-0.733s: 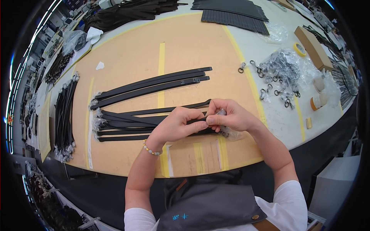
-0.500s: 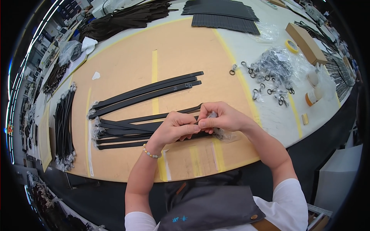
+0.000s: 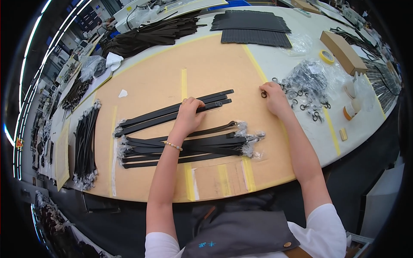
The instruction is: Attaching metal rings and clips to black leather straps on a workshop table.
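Over the upper group of flat black straps (image 3: 148, 116), my left hand (image 3: 188, 115) is closed with its thumb and fingertips on one strap. Farther right, my right hand (image 3: 275, 99) pinches a small dark metal snap hook (image 3: 263, 94) at the edge of the mat; its ring shows below the fingertips. More snap hooks (image 3: 303, 106) lie loose close to that hand, some in clear plastic. Nearer to me a second group of black straps (image 3: 202, 144) lies across the mat, with clear plastic wrapping (image 3: 248, 148) around the hardware at both ends.
A bundle of black straps (image 3: 86, 144) lies at the left. Dark strips (image 3: 155, 34) and stacked black strips (image 3: 254, 21) lie at the back. On the right are plastic bags (image 3: 312, 75), a yellow tape roll (image 3: 327, 56), a cardboard box (image 3: 343, 52) and a small yellow block (image 3: 343, 134).
Both hands have parted from the lower straps, leaving a plastic-wrapped end there. My left hand has moved up to the upper straps; my right hand has reached to the loose snap hooks. The view has shifted slightly.
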A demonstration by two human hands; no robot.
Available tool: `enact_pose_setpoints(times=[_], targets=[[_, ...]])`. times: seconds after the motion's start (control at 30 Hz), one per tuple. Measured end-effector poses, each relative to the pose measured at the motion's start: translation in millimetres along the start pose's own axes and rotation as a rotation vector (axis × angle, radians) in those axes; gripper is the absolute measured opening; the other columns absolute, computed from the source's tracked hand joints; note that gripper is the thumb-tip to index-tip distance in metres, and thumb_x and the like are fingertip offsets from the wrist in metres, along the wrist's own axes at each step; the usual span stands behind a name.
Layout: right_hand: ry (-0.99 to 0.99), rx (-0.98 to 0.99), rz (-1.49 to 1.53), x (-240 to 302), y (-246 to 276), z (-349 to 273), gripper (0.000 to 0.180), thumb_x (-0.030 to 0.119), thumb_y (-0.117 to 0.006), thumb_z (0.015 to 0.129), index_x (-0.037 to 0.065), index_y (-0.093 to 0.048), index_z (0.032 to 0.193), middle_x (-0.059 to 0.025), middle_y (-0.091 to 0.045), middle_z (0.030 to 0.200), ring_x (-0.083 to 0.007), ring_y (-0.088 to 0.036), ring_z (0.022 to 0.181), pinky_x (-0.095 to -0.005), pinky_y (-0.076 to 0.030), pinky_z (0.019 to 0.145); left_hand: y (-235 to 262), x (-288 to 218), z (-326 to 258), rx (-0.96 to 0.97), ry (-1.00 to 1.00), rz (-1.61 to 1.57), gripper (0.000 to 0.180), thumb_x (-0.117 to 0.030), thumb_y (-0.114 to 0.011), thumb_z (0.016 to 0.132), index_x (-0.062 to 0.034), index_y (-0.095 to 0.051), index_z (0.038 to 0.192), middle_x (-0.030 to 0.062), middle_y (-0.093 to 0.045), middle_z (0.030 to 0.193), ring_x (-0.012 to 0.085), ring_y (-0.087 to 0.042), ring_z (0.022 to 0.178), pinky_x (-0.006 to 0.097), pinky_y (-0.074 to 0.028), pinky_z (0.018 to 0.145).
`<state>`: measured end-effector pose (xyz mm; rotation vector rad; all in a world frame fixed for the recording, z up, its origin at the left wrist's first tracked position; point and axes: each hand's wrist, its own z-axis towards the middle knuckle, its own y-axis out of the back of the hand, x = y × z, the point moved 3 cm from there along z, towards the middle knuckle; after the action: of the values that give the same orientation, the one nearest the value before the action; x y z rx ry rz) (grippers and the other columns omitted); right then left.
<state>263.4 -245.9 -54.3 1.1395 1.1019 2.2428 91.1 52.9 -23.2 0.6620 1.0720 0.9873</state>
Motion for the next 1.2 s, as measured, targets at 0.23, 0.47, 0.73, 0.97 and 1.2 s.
enact_pose_setpoints(times=[0.23, 0.47, 0.73, 0.97, 1.2], targets=[[-0.048, 0.141, -0.040, 40, 3, -19, 0.012, 0.009, -0.068, 0.088, 0.004, -0.069, 0.099, -0.0134, -0.065, 0.104, -0.0334, -0.059, 0.109, -0.0450, -0.052, 0.094, -9, 20, 11, 0.158, 0.128, -0.146, 0.020, -0.010, -0.078, 0.085, -0.0018, -0.066, 0.098, 0.0096, -0.064, 0.097, 0.0253, -0.060, 0.095, 0.036, -0.052, 0.087], [0.068, 0.265, -0.027, 73, -9, -31, 0.012, 0.010, -0.067, 0.087, 0.001, -0.065, 0.095, -0.0163, -0.067, 0.103, -0.0377, -0.063, 0.100, -0.0456, -0.054, 0.088, 3, 16, 10, 0.110, -0.038, -0.040, 0.021, -0.012, -0.078, 0.086, -0.0009, -0.065, 0.099, 0.0085, -0.066, 0.096, 0.0213, -0.063, 0.091, 0.033, -0.053, 0.083], [-0.100, 0.420, 1.355, 89, -7, -34, 0.014, 0.014, -0.065, 0.102, 0.006, -0.058, 0.109, -0.0021, -0.065, 0.095, -0.0125, -0.066, 0.086, -0.0274, -0.055, 0.078, 11, -40, -4, 0.007, 0.188, -0.623, 0.022, -0.007, -0.077, 0.091, 0.0003, -0.068, 0.109, 0.0005, -0.070, 0.092, 0.0045, -0.062, 0.082, 0.022, -0.053, 0.074], [-0.163, 0.649, 1.669, 115, -11, -50, 0.014, 0.014, -0.063, 0.104, 0.007, -0.057, 0.115, -0.0006, -0.064, 0.097, -0.0079, -0.063, 0.086, -0.0256, -0.054, 0.077, 13, -66, -23, 0.042, 0.201, -1.024, 0.024, 0.002, -0.074, 0.091, 0.0015, -0.069, 0.115, -0.0002, -0.070, 0.100, 0.0046, -0.063, 0.087, 0.020, -0.052, 0.074], [-0.261, 0.781, 1.797, 126, -16, -60, 0.015, 0.016, -0.063, 0.104, 0.007, -0.056, 0.115, -0.0010, -0.063, 0.095, -0.0083, -0.063, 0.082, -0.0240, -0.052, 0.074, 12, -68, -33, 0.071, 0.157, -1.127, 0.023, 0.008, -0.074, 0.088, 0.0011, -0.068, 0.109, 0.0023, -0.069, 0.101, 0.0067, -0.065, 0.088, 0.020, -0.052, 0.072]])
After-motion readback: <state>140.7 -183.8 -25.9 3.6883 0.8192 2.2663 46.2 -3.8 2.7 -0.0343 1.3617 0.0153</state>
